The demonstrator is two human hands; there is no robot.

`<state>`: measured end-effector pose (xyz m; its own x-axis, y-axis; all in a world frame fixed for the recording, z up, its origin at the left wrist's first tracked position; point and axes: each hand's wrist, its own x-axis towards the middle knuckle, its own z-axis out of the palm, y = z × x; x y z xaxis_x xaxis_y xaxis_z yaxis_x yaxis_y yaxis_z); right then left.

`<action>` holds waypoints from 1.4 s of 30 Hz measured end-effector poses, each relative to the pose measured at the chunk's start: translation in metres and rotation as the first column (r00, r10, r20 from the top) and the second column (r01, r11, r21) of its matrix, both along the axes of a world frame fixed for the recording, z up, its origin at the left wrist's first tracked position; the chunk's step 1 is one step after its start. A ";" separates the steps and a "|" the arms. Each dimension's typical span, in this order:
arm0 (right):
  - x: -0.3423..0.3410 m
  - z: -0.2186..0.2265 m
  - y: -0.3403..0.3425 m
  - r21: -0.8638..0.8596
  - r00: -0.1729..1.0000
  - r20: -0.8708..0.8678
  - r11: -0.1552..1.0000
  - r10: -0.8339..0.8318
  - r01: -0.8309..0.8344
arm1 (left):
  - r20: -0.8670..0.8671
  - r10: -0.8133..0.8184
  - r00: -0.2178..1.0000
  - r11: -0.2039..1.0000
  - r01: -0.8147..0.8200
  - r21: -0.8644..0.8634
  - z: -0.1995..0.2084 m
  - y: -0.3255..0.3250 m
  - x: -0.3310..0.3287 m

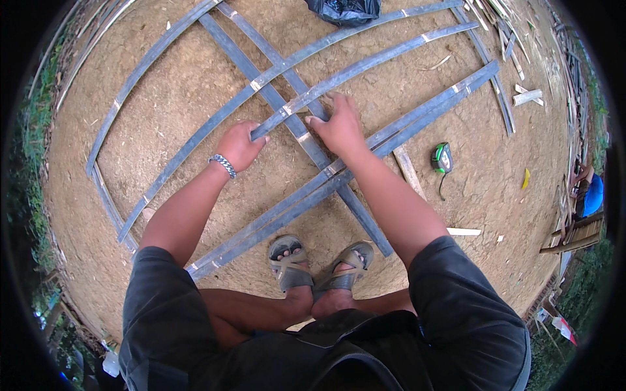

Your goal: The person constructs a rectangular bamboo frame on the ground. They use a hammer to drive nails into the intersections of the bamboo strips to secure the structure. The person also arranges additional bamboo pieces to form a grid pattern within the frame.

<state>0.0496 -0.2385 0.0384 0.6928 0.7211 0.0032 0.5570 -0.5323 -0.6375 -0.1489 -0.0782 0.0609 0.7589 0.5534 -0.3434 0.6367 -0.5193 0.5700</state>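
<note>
My left hand [241,146] is closed around the near end of a dark grey bamboo slat [378,63], which runs up and away to the right. Beside that slat, my right hand [342,127] has its thumb and fingers spread, close to a crossing slat [293,79]; whether the fingertips touch either one is hard to see. Another crossing slat [238,54] passes between my hands toward my feet. Closer to me, a pair of slats [261,221] lies side by side under my right forearm. Farther off, a long slat [195,137] crosses the same pieces.
An outer slat [134,81] bounds the lattice at left, and another [489,62] at right. A green and black tape measure [442,158] lies on the dirt. A black plastic bag [345,12] sits at the far edge. Bamboo offcuts [527,98] are scattered at right, near a person in blue [592,194].
</note>
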 end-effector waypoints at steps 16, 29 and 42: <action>0.035 -0.009 0.039 -0.161 0.495 -0.868 0.965 -0.039 -0.208 | -0.038 0.005 0.999 1.000 -0.005 -0.015 0.009 0.003 0.004; 0.036 -0.021 0.026 -0.115 0.417 -0.908 0.976 -0.027 -0.186 | -0.038 -0.005 0.999 1.000 0.004 -0.028 -0.008 0.004 0.002; 0.045 -0.024 0.032 -0.190 0.247 -0.960 0.955 -0.132 -0.228 | 0.003 -0.005 1.000 0.999 0.005 -0.044 -0.017 0.005 0.001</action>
<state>0.0947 -0.2066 0.0143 0.0095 0.5980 -0.8015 -0.3416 -0.7513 -0.5646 -0.1475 -0.0730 0.0439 0.7625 0.5340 -0.3653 0.6327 -0.4971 0.5938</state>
